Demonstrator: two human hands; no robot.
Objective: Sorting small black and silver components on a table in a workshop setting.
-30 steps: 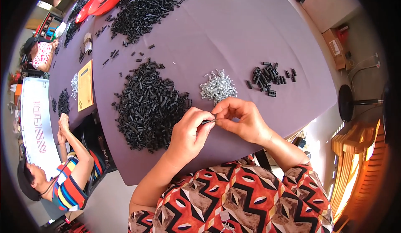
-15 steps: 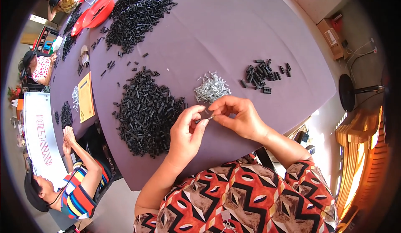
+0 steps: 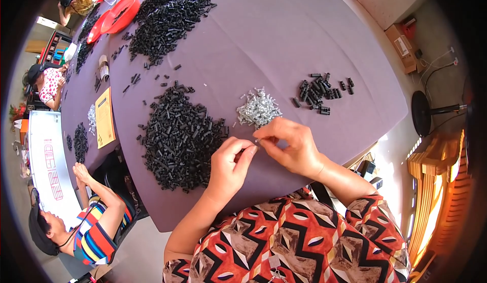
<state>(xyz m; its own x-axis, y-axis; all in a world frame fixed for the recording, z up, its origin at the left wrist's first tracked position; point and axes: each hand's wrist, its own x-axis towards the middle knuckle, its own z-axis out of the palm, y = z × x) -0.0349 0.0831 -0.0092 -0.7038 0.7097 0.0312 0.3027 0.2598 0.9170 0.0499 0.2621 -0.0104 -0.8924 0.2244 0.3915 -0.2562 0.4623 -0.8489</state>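
Your left hand (image 3: 229, 166) has drawn its fingertips together, anything inside hidden; your right hand (image 3: 295, 148) pinches a tiny silvery piece (image 3: 256, 140) mid-frame, below the silvery spring pile (image 3: 258, 108), probably kept close for easy picking.

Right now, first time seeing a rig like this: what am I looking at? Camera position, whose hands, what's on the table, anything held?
There's no machine: a person works bare-handed. The picture comes from a fisheye camera worn on their head, looking down, so straight edges bend near the rim. On the purple-grey covered table lie a large pile of small black cylindrical pieces, a small heap of shiny silver pieces and, farther right, a loose cluster of black tubular pieces. The left hand and right hand come close at the fingertips; anything in either grip is too small to make out.
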